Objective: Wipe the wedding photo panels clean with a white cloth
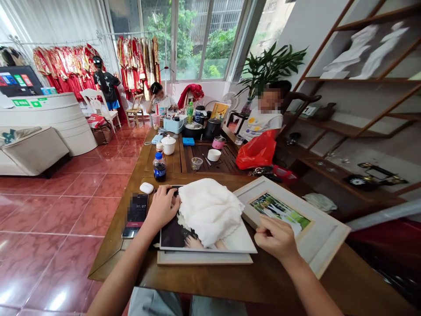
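From where I stand, everything gathers round the crumpled white cloth with a scalloped edge [210, 210], heaped on a glossy, flat photo print [171, 237]. Under them, its near edge jutting out, lies a pale wooden frame [204, 258], which seems to serve as a level bed for the print.

The left hand [164, 204] rests at the cloth's left edge, over the print's dark side, fingers bent and slightly apart, perhaps steadying the sheet; I cannot tell whether they grip any cloth. The right hand [276, 237] is to the cloth's right, clear of it, fingers curled together in a loose fist with nothing seen inside. Beneath that fist a pale, wide-bordered framed photo [324, 237] lies angled, likely put aside to leave the middle free.

Left of the cloth, a black smartphone [136, 215] and a rounded white plastic case [146, 188] sit near the brown wooden table's [263, 281] edge, probably kept within easy reach.
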Tool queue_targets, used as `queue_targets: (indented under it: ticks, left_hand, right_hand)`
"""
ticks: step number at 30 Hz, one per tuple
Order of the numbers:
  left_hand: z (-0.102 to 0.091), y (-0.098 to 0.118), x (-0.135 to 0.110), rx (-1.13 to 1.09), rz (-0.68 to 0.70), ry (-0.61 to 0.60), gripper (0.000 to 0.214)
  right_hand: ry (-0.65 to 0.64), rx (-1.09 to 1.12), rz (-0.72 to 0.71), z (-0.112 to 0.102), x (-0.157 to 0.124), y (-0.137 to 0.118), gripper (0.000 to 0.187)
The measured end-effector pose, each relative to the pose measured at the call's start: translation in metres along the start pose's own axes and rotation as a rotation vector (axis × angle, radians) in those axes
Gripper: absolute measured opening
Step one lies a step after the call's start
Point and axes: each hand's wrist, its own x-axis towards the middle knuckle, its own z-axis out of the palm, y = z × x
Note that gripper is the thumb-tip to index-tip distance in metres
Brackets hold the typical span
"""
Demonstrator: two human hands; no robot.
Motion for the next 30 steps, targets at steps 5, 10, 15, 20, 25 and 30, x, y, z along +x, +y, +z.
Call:
queue_targets:
  ticks: [5, 10, 15, 20, 25, 30]
  left_hand:
    - [0.006, 0.003, -0.006, -0.070, 0.027, 0.020, 0.033]
    - [0.009, 0.003, -0.007, -0.115, 0.016, 0.009, 0.037]
    - [0.014, 0.000, -0.007, -0.135, 0.011, -0.009, 0.041]
    - [0.015, -0.002, -0.007, -0.171, 0.013, -0.054, 0.042]
    - [0.015, -0.006, -0.007, -0.202, 0.011, -0.065, 0.050]
    - [0.018, -0.011, -0.007, -0.230, 0.033, -0.044, 0.051]
  right_hand:
    - [0.015, -0.042, -0.047, 0.009, 0.012, -0.011, 0.027]
    - [-0.038, -0.058, -0.078, 0.020, 0.040, -0.026, 0.017]
    - [-0.403, -0.042, -0.113, 0.034, 0.071, -0.042, 0.060]
    - [-0.682, 0.002, -0.172, 0.049, 0.076, -0.051, 0.092]
    - [-0.742, 0.007, -0.208, 0.041, 0.064, -0.065, 0.107]
    - [-0.739, -0.011, -0.241, 0.026, 0.053, -0.071, 0.097]
